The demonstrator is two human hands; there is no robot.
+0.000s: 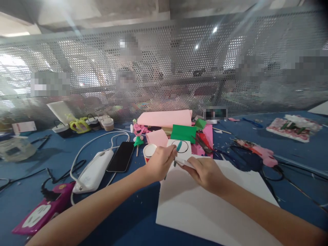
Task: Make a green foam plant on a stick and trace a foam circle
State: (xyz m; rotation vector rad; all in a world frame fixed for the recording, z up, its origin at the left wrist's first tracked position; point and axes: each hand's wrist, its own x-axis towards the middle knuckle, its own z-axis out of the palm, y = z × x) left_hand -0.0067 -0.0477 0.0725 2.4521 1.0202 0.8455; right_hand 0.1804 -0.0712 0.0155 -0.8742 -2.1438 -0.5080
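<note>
My left hand (pixel 160 162) is closed around a slim teal-ended tool (pixel 179 146); its kind is unclear, and the fingers hide most of it. Pinched in my right hand (pixel 207 173) is a small white piece (pixel 183 162), perhaps folded paper, its near edge meeting the tool by my left fingers. Both hands are close together above a large white sheet (pixel 189 212). Just behind them lies a white card (pixel 186 153) with a black circle drawn on it. A paper cup (pixel 150 150) stands beside my left hand, partly covered by it.
Pink paper (pixel 164 119), green paper (pixel 182 133) and red-handled scissors (pixel 204 140) lie behind the hands. Leftward are a black phone (pixel 121 157), a white power bank (pixel 93 172) with cable and a purple pouch (pixel 46 212). A pink glue gun (pixel 258 152) lies right; a perforated screen (pixel 164 68) stands behind.
</note>
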